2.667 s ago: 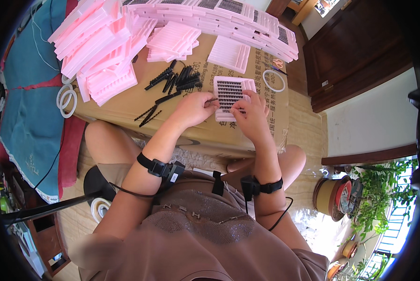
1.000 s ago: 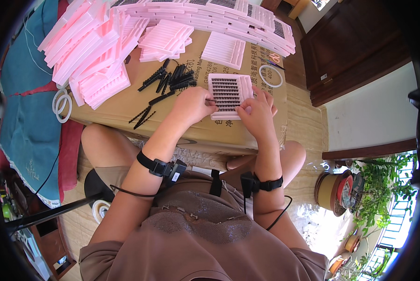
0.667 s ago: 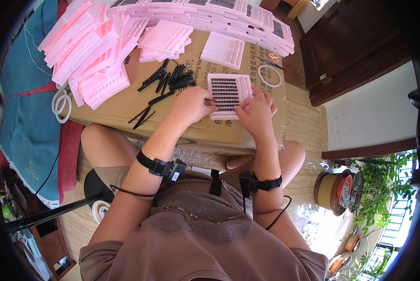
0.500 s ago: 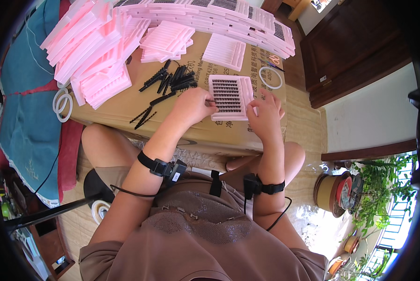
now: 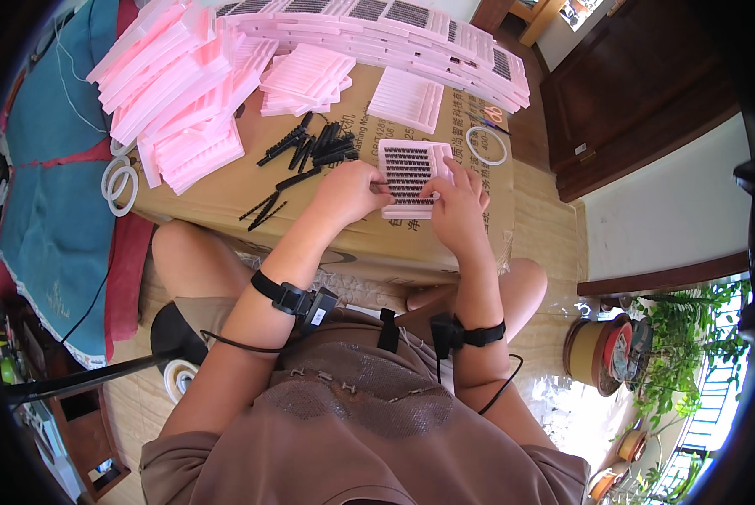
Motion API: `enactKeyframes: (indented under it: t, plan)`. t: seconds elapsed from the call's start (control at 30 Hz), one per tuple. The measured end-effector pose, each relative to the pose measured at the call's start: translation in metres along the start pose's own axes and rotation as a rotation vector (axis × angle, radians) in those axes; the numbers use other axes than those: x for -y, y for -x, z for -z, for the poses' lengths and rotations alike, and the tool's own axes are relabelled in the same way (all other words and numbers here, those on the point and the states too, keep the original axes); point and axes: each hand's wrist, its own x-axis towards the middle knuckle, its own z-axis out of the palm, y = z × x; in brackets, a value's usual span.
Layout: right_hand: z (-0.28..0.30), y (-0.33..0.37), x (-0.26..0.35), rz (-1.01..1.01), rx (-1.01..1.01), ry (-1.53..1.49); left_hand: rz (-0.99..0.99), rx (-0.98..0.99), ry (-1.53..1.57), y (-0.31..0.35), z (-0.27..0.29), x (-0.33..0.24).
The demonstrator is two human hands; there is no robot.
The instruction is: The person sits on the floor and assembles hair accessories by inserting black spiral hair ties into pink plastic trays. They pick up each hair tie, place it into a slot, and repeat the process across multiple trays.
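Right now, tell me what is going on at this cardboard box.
A seated person works at a cardboard box used as a table. Both hands are on a pink tray filled with rows of small black pieces: the left hand touches its left edge and the right hand steadies its right side. A loose pile of black strips lies just left of the tray. Stacks of pink trays crowd the far side of the box, and a ring of white tape lies to the right.
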Motion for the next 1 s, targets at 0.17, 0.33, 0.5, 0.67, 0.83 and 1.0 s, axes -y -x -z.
enactKeyframes:
  t: [0.17,0.33,0.5,0.67,0.83,1.0]
  plan:
    - [0.011,0.005,-0.007,0.018,0.043,0.075,0.006,0.022,-0.04,-0.002,-0.001,-0.002]
    - [0.017,0.008,-0.01,-0.014,-0.007,0.14,0.053,0.036,-0.016,0.0,0.001,-0.005]
    - [-0.009,0.006,0.007,0.05,0.038,0.1,0.04,0.035,-0.028,-0.001,0.001,-0.002]
    - [-0.021,0.0,0.018,0.075,0.088,0.033,-0.032,-0.004,-0.003,-0.002,0.001,0.009]
    - [-0.016,-0.005,0.023,0.06,-0.004,-0.008,0.118,-0.043,0.821,-0.001,0.001,0.014]
    - [-0.007,-0.019,0.041,-0.046,-0.157,-0.423,0.105,-0.023,1.742,0.003,-0.014,0.005]
